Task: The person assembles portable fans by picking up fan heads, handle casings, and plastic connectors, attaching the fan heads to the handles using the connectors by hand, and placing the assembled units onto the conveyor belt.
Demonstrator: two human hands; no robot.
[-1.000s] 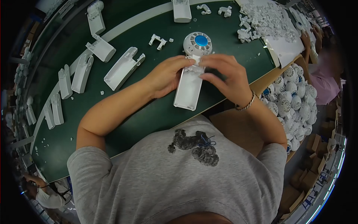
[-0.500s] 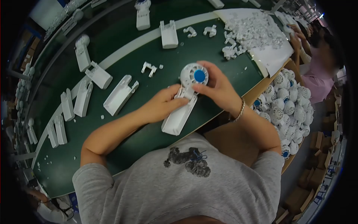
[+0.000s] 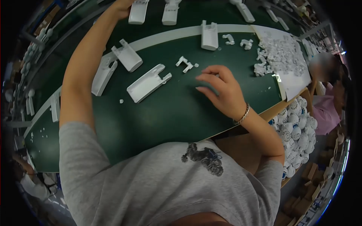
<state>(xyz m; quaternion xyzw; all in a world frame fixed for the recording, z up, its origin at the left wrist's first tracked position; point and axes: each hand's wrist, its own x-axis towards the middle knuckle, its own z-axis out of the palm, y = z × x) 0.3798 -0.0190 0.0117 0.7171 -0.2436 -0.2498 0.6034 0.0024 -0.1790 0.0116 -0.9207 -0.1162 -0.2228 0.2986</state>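
Note:
My left hand point(image 3: 122, 9) is stretched far across the table to the top edge of the view. Its fingertips are cut off there, beside the upper end of a white handle piece point(image 3: 138, 12); whether they grip it is hidden. My right hand point(image 3: 225, 92) hovers over the green table point(image 3: 169, 116), thumb and fingers curved apart with nothing between them. Left of it lie a small white bracket point(image 3: 184, 64) and an open white handle shell point(image 3: 147, 84). Another shell point(image 3: 209, 35) stands farther back.
More white shells point(image 3: 128, 56) lie at the left. A heap of small clear-white parts point(image 3: 283, 54) covers a white sheet at the right. Below it, a cardboard box point(image 3: 298, 94) holds many round white fan heads point(image 3: 296, 132). A co-worker in pink point(image 3: 326, 113) is at the far right.
The white handheld fan with the blue centre has left my right hand. My left arm has swung far up and left. My right hand has opened, and the view has shifted.

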